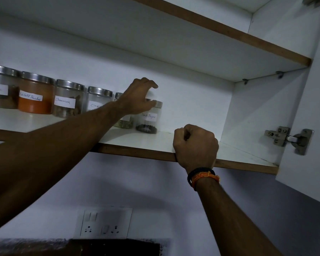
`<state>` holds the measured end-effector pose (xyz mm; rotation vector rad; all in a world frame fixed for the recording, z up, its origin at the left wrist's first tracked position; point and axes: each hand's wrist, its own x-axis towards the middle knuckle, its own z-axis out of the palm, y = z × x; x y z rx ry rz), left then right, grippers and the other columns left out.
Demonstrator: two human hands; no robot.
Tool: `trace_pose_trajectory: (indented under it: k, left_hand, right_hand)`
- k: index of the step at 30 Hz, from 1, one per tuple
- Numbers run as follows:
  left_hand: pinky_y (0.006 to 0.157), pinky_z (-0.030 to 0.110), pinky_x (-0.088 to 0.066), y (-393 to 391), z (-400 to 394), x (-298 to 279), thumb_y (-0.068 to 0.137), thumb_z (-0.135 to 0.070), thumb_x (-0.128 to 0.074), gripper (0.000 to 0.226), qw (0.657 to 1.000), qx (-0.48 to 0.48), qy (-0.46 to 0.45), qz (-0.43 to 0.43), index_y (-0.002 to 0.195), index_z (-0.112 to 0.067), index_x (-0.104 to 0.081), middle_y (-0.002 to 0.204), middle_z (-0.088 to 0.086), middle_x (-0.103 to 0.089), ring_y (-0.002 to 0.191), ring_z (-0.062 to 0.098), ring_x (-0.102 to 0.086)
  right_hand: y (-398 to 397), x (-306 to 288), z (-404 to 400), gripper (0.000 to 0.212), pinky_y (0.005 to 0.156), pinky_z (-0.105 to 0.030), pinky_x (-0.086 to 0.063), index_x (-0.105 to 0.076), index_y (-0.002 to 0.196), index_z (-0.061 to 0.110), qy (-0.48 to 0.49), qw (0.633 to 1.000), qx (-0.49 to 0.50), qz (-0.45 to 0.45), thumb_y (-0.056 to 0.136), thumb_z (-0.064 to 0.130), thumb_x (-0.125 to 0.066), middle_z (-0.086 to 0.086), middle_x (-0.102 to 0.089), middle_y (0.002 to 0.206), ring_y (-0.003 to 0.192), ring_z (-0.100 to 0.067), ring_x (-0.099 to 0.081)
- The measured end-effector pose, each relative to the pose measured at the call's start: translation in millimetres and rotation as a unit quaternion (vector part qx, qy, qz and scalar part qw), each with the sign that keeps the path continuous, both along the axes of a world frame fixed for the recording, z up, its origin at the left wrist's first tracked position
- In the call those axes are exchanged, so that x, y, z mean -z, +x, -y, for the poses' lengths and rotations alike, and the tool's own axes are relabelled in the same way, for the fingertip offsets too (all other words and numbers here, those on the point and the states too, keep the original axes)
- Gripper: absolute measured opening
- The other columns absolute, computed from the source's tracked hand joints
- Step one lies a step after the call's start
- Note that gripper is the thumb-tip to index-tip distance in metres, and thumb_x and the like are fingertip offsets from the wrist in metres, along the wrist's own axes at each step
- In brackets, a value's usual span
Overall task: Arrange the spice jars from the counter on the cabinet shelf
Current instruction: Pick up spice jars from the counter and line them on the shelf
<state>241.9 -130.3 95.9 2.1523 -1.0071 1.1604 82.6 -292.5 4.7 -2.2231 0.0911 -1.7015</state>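
Observation:
Several clear spice jars with steel lids stand in a row on the white cabinet shelf (238, 154). From the left: a jar of brown pieces (0, 93), an orange powder jar (35, 100), a cinnamon jar (68, 104), a cloves jar (98, 100), a jar with greenish contents (125, 123) mostly hidden by my arm, and a black pepper jar (149, 121) at the right end. My left hand (139, 97) arches over the black pepper jar's lid, thumb at the lid, fingers spread and lifted. My right hand (195, 145) is a closed fist resting on the shelf's front edge.
The shelf to the right of the black pepper jar is bare up to the cabinet side wall. An open cabinet door with a metal hinge (288, 138) hangs at the right. Another shelf (229, 34) runs above. A wall switch and socket plate (105, 223) sits below.

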Motion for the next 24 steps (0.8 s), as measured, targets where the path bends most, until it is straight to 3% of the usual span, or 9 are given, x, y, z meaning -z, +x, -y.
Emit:
trace_pose_trajectory:
  k: [7, 12, 16, 21, 24]
  left_hand:
    - [0.098, 0.032, -0.037, -33, -13, 2, 0.087, -0.019, -0.068, 0.048, 0.998, 0.016, -0.044, -0.04, 0.134, -0.015, -0.055, 0.139, 0.005, -0.053, 0.13, 0.024, -0.043]
    - [0.099, 0.038, -0.043, -72, -18, 22, 0.088, -0.02, -0.068, 0.045, 0.998, 0.034, 0.015, -0.058, 0.131, -0.014, -0.057, 0.132, 0.007, -0.056, 0.121, 0.022, -0.048]
    - [0.106, 0.036, -0.039, -105, -22, 37, 0.087, -0.023, -0.071, 0.052, 0.993, 0.026, 0.074, -0.09, 0.135, -0.014, -0.054, 0.138, 0.007, -0.054, 0.127, 0.023, -0.047]
    - [0.109, 0.038, -0.037, -153, -35, 56, 0.088, -0.024, -0.07, 0.054, 0.987, 0.029, 0.116, -0.106, 0.138, -0.015, -0.053, 0.14, 0.009, -0.053, 0.129, 0.025, -0.046]
    - [0.108, 0.041, -0.037, -179, -48, 67, 0.088, -0.031, -0.07, 0.054, 0.987, 0.016, 0.127, -0.102, 0.137, -0.018, -0.054, 0.137, 0.008, -0.054, 0.125, 0.026, -0.047]
  right_hand:
    - [-1, -2, -1, 0.033, 0.049, -0.023, -0.04, -0.055, 0.054, 0.013, 0.001, 1.0, -0.001, -0.016, 0.084, 0.026, -0.052, 0.0, -0.051, 0.047, 0.045, -0.017, -0.048]
    - [-3, -4, -3, 0.033, 0.051, -0.025, -0.04, -0.058, 0.057, 0.012, 0.0, 0.998, 0.028, -0.058, 0.086, 0.028, -0.052, -0.001, -0.053, 0.05, 0.048, -0.019, -0.049]
    - [-7, -7, -4, 0.036, 0.052, -0.029, -0.04, -0.057, 0.059, 0.009, -0.005, 0.994, 0.025, -0.106, 0.089, 0.027, -0.05, -0.003, -0.051, 0.052, 0.054, -0.027, -0.053]
    - [-25, -3, -8, 0.026, 0.065, -0.035, -0.042, -0.068, 0.084, 0.005, -0.054, 0.989, 0.017, -0.137, 0.092, 0.022, -0.049, -0.014, -0.068, 0.08, 0.079, -0.036, -0.062]
    - [-41, 13, -15, 0.028, 0.07, -0.037, -0.038, -0.066, 0.09, 0.001, -0.084, 0.987, 0.03, -0.13, 0.095, 0.019, -0.045, -0.02, -0.067, 0.092, 0.087, -0.037, -0.058]
